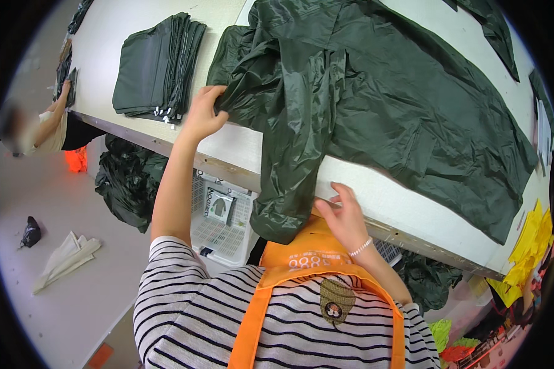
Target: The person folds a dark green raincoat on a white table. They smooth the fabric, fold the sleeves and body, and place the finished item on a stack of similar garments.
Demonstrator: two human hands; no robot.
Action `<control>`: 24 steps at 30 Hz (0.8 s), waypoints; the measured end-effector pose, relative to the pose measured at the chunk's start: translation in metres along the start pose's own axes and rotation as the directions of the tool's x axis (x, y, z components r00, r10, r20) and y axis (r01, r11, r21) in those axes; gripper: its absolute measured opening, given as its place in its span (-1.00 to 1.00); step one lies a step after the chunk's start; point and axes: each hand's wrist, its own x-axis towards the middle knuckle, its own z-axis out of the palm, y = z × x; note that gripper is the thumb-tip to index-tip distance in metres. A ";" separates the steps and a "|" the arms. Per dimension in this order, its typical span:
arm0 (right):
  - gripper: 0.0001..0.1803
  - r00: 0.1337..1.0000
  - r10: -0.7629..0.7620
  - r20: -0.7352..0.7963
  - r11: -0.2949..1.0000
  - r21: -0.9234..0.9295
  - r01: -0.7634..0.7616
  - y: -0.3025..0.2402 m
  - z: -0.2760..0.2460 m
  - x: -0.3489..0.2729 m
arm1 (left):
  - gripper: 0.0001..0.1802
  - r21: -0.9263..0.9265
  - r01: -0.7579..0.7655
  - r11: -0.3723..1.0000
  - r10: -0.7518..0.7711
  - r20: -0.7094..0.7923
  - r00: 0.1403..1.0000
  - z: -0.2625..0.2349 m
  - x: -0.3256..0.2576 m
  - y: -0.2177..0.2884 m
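A dark green, shiny jacket (381, 92) lies spread over the table. One sleeve (295, 135) runs toward me and its end hangs past the front edge, close to my apron. My left hand (204, 114) is at the jacket's left side, its fingers and thumb closed round bunched fabric. Just right of the hanging sleeve end, my right hand (345, 218) is held over the table's front edge with thumb and fingers apart and nothing in it. A stack of folded dark green garments (157, 67) sits to the left of the jacket.
Below the table edge stands a white plastic basket (228, 237) with a packaged item (218, 206) inside. Dark green fabric (129, 178) is heaped beside it. Yellow fabric (529, 252) lies at the right. Another person (43, 126) works at the far left. Pale cloth (68, 258) lies on the floor.
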 end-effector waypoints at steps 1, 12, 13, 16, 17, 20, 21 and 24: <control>-0.17 0.992 0.117 0.050 0.992 0.048 -0.120 -0.003 0.014 0.009 | -0.60 0.007 -0.004 1.000 0.004 0.001 1.000 -0.003 -0.002 -0.008; -0.44 0.978 0.195 -0.068 0.947 -0.245 -0.206 0.036 -0.150 0.016 | -0.85 0.487 0.106 0.867 0.067 -0.324 0.944 0.054 -0.005 -0.025; -0.53 0.972 0.214 -0.095 0.901 -0.366 -0.234 0.024 -0.207 0.009 | -0.85 0.513 0.129 0.849 0.064 -0.342 0.938 0.056 -0.002 -0.024; -0.63 0.983 0.014 -0.182 0.778 -0.616 -0.125 0.021 -0.343 -0.008 | -0.81 0.569 0.094 0.817 0.086 -0.282 0.956 0.060 0.012 -0.027; -0.63 0.979 0.047 -0.200 0.710 -0.683 -0.173 0.023 -0.370 -0.003 | -0.79 0.579 0.062 0.813 0.100 -0.243 0.965 0.063 0.017 -0.026; -0.51 0.809 -0.341 -0.479 0.312 -0.869 -0.383 0.046 -0.352 0.027 | -0.75 0.679 0.131 0.723 -0.012 -0.177 0.984 0.065 0.024 -0.026; -0.47 0.727 -0.486 -0.486 0.229 -0.873 -0.430 0.052 -0.347 0.032 | -0.76 0.693 0.163 0.702 -0.058 -0.172 0.983 0.062 0.020 -0.023; -0.38 0.512 -0.559 -0.652 0.624 -0.738 -0.257 0.061 -0.323 0.005 | -0.72 0.418 0.112 0.901 -0.098 -0.054 0.994 0.038 -0.003 -0.022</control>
